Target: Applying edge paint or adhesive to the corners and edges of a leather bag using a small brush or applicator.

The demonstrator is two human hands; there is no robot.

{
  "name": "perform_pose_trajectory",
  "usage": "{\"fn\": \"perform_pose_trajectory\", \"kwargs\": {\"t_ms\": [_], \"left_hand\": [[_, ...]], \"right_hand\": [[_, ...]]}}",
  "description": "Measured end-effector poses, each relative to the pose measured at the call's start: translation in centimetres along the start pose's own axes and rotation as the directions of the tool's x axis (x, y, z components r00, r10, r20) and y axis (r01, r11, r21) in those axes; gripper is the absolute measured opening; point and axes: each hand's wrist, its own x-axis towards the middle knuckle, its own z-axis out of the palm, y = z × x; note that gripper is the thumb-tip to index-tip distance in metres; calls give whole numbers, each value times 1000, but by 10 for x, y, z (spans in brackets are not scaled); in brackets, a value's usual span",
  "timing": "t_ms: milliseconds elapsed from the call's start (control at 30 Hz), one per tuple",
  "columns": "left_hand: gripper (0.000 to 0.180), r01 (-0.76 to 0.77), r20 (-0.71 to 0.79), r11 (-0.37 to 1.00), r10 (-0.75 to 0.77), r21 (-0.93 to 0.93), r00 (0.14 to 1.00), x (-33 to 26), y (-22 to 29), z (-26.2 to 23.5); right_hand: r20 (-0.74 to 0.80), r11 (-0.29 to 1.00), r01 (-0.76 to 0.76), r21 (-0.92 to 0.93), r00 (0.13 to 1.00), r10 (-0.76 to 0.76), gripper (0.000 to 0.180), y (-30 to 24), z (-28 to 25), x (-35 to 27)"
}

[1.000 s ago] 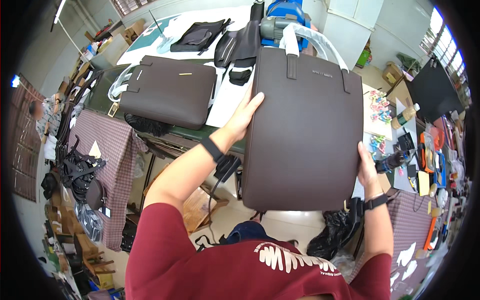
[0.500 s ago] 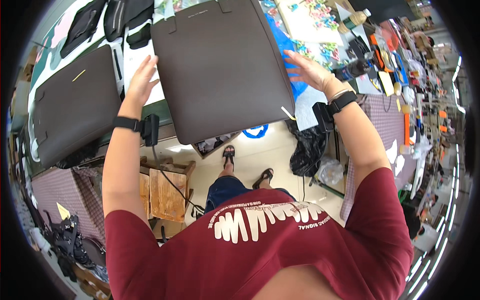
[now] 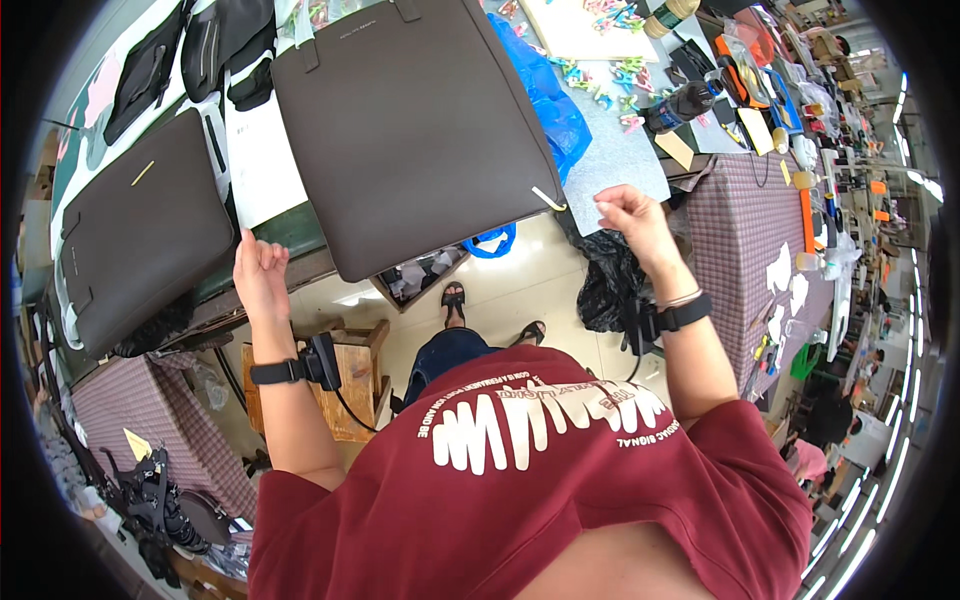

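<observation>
A large dark brown leather bag [image 3: 415,140] lies flat across the table's front edge, its near part overhanging. A yellowish-white strip [image 3: 547,200] sticks out at its near right corner. To its left, my left hand [image 3: 262,272] is raised beside the table edge, empty, index finger stretched and the others partly bent. My right hand [image 3: 635,222] hovers right of the strip, touching neither strip nor bag. Its fingers curl toward the thumb, with nothing visible in them. A second brown bag [image 3: 150,220] with a yellow strip on top lies at the left.
Black pouches [image 3: 150,85] lie at the back left. A blue plastic bag [image 3: 555,110], a dark bottle [image 3: 685,105] and many colourful clips [image 3: 628,75] are on the right. Below stand a wooden stool [image 3: 350,370] and a black plastic sack [image 3: 605,285].
Both hands have drawn back toward me from beside the large bag. My right hand's spread fingers have curled in. The view has shifted slightly.
</observation>
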Motion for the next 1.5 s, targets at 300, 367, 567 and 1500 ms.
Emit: {"fn": "perform_pose_trajectory", "kwargs": {"t_ms": [300,367,567,1500], "left_hand": [[23,-53,72,934,29,352,997,24,30,27],[20,9,-4,882,-8,472,1000,35,24,6],[40,104,-20,874,-108,475,994,57,21,-9],[89,-526,14,828,534,193,845,-228,-32,-6]], "right_hand": [[676,657,725,-209,592,-439,29,-139,47,-83],[779,441,894,-76,329,-533,23,-211,59,-102],[716,585,811,-3,410,-566,79,-271,62,-152],[630,921,338,193,678,-380,57,-64,46,-4]]}}
